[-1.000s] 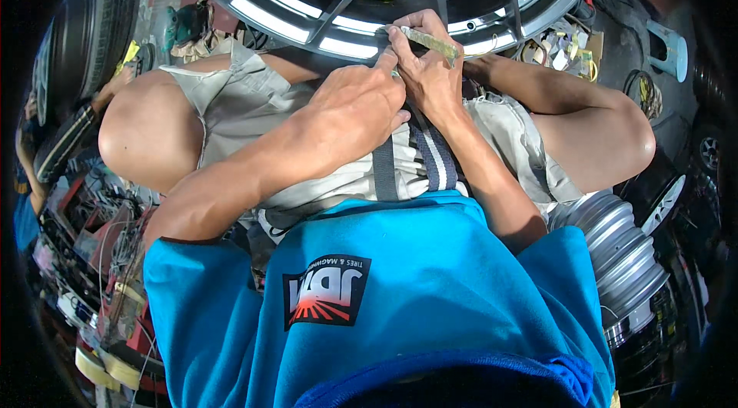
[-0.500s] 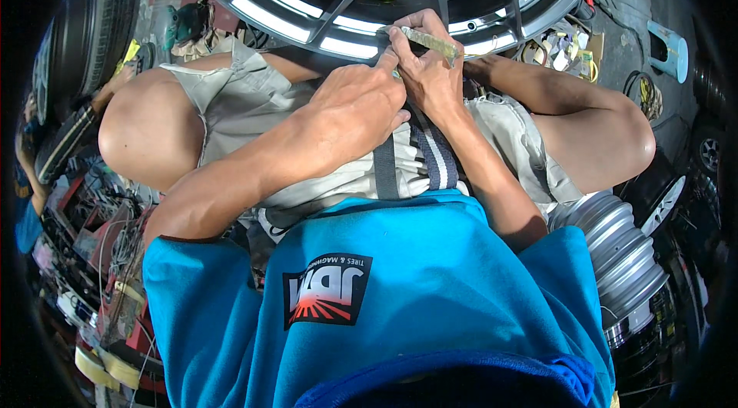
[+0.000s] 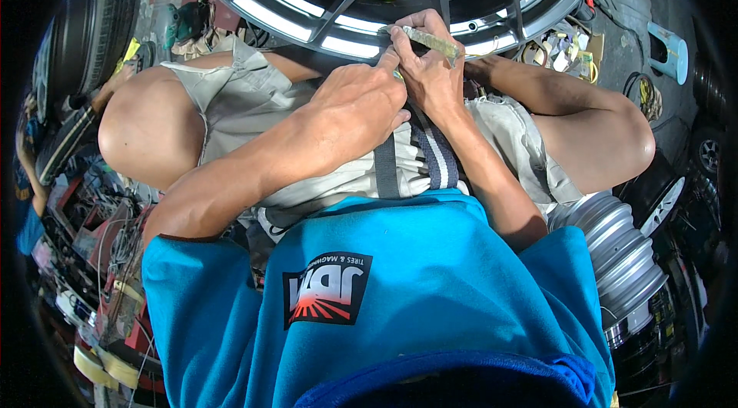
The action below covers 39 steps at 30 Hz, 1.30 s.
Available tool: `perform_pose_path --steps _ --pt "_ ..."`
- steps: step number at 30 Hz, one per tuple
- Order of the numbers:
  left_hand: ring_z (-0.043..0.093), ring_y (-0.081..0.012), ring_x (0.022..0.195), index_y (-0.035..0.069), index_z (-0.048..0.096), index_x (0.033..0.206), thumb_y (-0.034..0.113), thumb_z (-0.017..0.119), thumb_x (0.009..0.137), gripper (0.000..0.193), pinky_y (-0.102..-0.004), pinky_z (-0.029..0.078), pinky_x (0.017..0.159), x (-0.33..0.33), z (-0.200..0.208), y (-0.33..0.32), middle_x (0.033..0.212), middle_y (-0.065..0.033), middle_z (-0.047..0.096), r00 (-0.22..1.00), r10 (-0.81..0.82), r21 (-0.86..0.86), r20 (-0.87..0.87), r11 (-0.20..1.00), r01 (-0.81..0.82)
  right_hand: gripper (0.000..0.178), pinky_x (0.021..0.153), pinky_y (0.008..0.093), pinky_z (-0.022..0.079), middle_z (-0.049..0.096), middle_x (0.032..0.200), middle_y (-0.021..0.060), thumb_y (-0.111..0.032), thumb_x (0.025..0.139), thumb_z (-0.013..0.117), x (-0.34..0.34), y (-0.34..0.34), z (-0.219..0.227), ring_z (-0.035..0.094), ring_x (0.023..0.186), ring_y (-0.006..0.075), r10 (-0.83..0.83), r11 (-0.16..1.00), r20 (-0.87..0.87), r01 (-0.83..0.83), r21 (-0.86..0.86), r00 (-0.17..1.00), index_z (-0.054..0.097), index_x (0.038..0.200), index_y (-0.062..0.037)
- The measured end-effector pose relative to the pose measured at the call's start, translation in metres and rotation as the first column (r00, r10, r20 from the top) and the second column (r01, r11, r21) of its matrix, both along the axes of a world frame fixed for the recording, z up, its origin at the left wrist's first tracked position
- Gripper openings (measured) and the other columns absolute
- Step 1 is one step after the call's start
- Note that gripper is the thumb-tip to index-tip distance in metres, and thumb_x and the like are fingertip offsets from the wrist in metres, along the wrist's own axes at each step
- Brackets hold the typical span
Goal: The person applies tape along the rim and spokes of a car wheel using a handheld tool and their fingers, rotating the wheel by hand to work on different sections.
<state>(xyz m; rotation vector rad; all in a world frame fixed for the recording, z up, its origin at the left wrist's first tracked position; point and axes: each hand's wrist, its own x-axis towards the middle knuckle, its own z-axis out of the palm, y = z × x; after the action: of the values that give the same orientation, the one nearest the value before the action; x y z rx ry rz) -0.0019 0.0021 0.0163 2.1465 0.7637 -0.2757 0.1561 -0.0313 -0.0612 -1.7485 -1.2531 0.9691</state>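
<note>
A large grey multi-spoke wheel rim [image 3: 269, 26] lies in front of my crossed legs, its near edge against my hands. My right hand [image 3: 435, 74] is closed pen-like around a slim, flat knife-like tool [image 3: 432, 44] with a worn yellowish-grey handle. The tool's tip points left, at the rim's near lip. My left hand [image 3: 355, 104] is beside it with the fingers curled and the index finger reaching toward the same lip. A small yellow-green bit [image 3: 397, 75] shows between the hands; whether the left fingers grip it is hidden.
Silver wheel barrels [image 3: 611, 247] are stacked at my right. A light-blue stool-like plastic piece [image 3: 667, 53] and cables lie at the far right. Tools and wires [image 3: 100, 247] clutter the left, near a standing tire [image 3: 108, 16] and another person's arm [image 3: 32, 170].
Hardly anything differs. Both hands and the tool stay at the same spot on the rim's lip; the other person's arm at the left edge has shifted slightly.
</note>
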Motion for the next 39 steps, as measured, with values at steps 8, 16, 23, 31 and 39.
perform_pose_path --steps 8,16,23,31,39 --pt "0.074 -0.0465 0.093 -0.013 0.071 0.098 0.027 0.075 0.097 0.040 -0.0514 0.060 0.089 0.0015 -0.0005 -0.0004 0.143 -0.0342 0.057 1.000 0.003 -0.010 -0.030 1.000 -0.004 0.015 0.075 0.0386 0.058 0.075 0.090 0.0169 -0.013 0.098 0.070 0.0001 0.0002 -0.0010 0.075 0.083 0.0262 -0.007 1.000 0.013 0.007 -0.006 1.000 0.067 0.103 0.0014" --pt "0.074 -0.0457 0.092 -0.012 0.071 0.095 0.027 0.075 0.097 0.039 -0.0513 0.060 0.088 0.0012 -0.0002 -0.0003 0.142 -0.0326 0.058 1.000 0.007 -0.019 -0.027 1.000 -0.007 0.015 0.076 0.0385 0.058 0.076 0.091 0.0165 -0.013 0.098 0.069 0.0001 -0.0003 -0.0015 0.075 0.084 0.0259 -0.006 1.000 -0.007 0.006 -0.011 1.000 0.068 0.103 0.0013" --pt "0.074 -0.0451 0.090 -0.012 0.072 0.095 0.027 0.075 0.098 0.039 -0.0509 0.061 0.087 0.0019 -0.0005 -0.0001 0.139 -0.0325 0.059 0.999 -0.001 -0.034 -0.042 0.999 0.000 0.017 0.076 0.0386 0.058 0.076 0.090 0.0161 -0.015 0.098 0.071 0.0011 -0.0005 -0.0004 0.075 0.083 0.0266 0.012 1.000 0.000 -0.012 -0.022 1.000 0.068 0.103 0.0009" --pt "0.074 -0.0458 0.091 -0.012 0.072 0.096 0.026 0.075 0.097 0.038 -0.0510 0.061 0.087 0.0010 -0.0002 0.0000 0.144 -0.0352 0.056 0.999 -0.003 -0.028 -0.036 1.000 0.002 0.017 0.076 0.0380 0.058 0.075 0.090 0.0163 -0.015 0.099 0.071 -0.0002 -0.0008 -0.0018 0.075 0.084 0.0265 -0.009 1.000 0.011 0.009 -0.002 1.000 0.068 0.103 0.0012" --pt "0.074 -0.0451 0.092 -0.012 0.072 0.097 0.025 0.075 0.097 0.037 -0.0509 0.060 0.087 0.0000 0.0000 -0.0004 0.141 -0.0343 0.058 1.000 -0.001 -0.022 -0.031 1.000 0.000 0.018 0.075 0.0381 0.058 0.076 0.089 0.0159 -0.016 0.098 0.071 0.0003 -0.0003 -0.0007 0.075 0.081 0.0266 0.005 1.000 0.004 -0.005 -0.014 1.000 0.068 0.103 0.0014"
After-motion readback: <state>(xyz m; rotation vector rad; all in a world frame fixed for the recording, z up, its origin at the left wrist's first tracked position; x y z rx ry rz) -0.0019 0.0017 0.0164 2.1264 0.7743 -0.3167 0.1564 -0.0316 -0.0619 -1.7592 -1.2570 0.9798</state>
